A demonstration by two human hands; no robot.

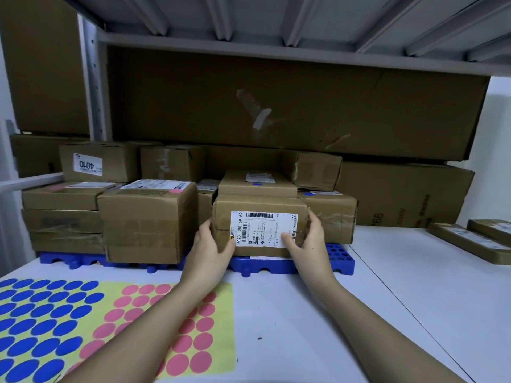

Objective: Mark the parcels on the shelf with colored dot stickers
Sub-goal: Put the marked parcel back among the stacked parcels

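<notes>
We grip one brown cardboard parcel (pixel 260 225) from both sides: our left hand (pixel 210 248) wraps its left edge, thumb on the front, and our right hand (pixel 307 244) clasps its right edge, thumb on the white shipping label (pixel 264 230). The parcel sits on a blue plastic grid pallet (pixel 338 258) on the white table (pixel 387 299), with a smaller box (pixel 257 185) bearing a blue dot stacked on top. Left of it stands a creased, taped box (pixel 146 222) with a pink dot. Near our left forearm lie two glossy yellow-backed sheets: blue dot stickers (pixel 41 327) and pink dot stickers (pixel 190 341), all round. Two flat parcels (pixel 470 239) rest at far right.
</notes>
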